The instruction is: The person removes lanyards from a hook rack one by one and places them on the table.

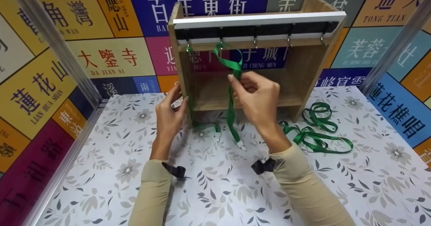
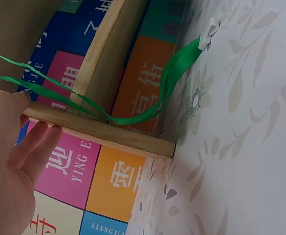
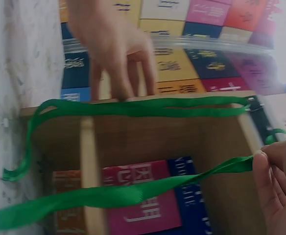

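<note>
A wooden rack [image 1: 308, 71] with a white and black strip of metal hooks stands at the back of the table. My left hand [image 1: 168, 115] grips its left side panel [image 2: 108, 134], thumb on one face and fingers on the other. One green lanyard [image 3: 148, 105] hangs from the leftmost hook, its white clip [image 2: 210, 33] down by the table. My right hand [image 1: 257, 96] pinches a second green lanyard [image 1: 231, 118] below its loop. The top of that loop is at the second hook [image 1: 221, 39]; whether it is hooked is too small to tell.
More green lanyards [image 1: 323, 143] lie coiled on the table right of the rack. Three hooks to the right carry nothing. A panel wall with printed signs [image 1: 114, 57] stands close behind, and clear posts [image 1: 57, 40] rise at both sides.
</note>
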The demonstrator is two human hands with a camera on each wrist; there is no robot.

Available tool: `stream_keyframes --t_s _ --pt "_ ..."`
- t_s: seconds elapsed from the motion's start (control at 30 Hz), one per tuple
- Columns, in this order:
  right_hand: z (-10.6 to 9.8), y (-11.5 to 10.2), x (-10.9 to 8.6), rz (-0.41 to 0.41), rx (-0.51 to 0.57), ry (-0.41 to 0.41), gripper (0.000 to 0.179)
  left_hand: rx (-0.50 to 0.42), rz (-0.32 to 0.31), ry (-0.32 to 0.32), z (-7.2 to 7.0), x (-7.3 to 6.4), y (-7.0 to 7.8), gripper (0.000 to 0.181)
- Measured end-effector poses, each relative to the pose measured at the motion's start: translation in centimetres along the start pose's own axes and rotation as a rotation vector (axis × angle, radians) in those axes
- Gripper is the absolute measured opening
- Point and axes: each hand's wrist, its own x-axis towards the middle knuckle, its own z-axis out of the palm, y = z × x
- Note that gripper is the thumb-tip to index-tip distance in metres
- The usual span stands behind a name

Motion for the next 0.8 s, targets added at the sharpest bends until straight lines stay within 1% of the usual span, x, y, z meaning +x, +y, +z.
stream_keyframes --t_s 0.13,0.3,0.4,0.5,0.6,0.67,0.73,0.8 --pt "-1.8 -1.4 -0.1 -0.003 0.035 -0.069 0.014 -0.008 0.008 0.000 0.0 0.0 0.0 0.059" --pt "-3.5 -2.4 -1.0 0.005 0.061 -0.203 0.009 -0.002 -0.004 0.001 0.1 -0.1 0.0 0.059" --pt "-4.5 -2.8 -1.7 0.013 0.072 -0.277 0.005 0.001 -0.005 0.001 0.1 0.0 0.1 0.059" --pt "-5.9 -2.8 -2.4 0.014 0.068 -0.375 0.005 -0.014 -0.012 -0.002 0.1 -0.2 0.0 0.059" --pt "-7.8 -2.7 -2.9 -0.011 0.062 -0.490 0.007 -0.014 -0.022 -0.009 0.2 -0.3 0.0 0.059" --pt "-9.2 -2.5 -3.1 -0.028 0.058 -0.550 0.011 -0.009 -0.027 -0.013 0.1 -0.3 0.0 0.060" --pt "-10.5 -2.3 -3.2 -0.038 0.052 -0.586 0.016 0.000 -0.027 -0.013 0.1 -0.2 0.0 0.060" --pt "-11.6 -2.1 -3.1 -0.042 0.036 -0.596 0.021 0.000 -0.024 -0.009 0.0 -0.1 0.0 0.060"
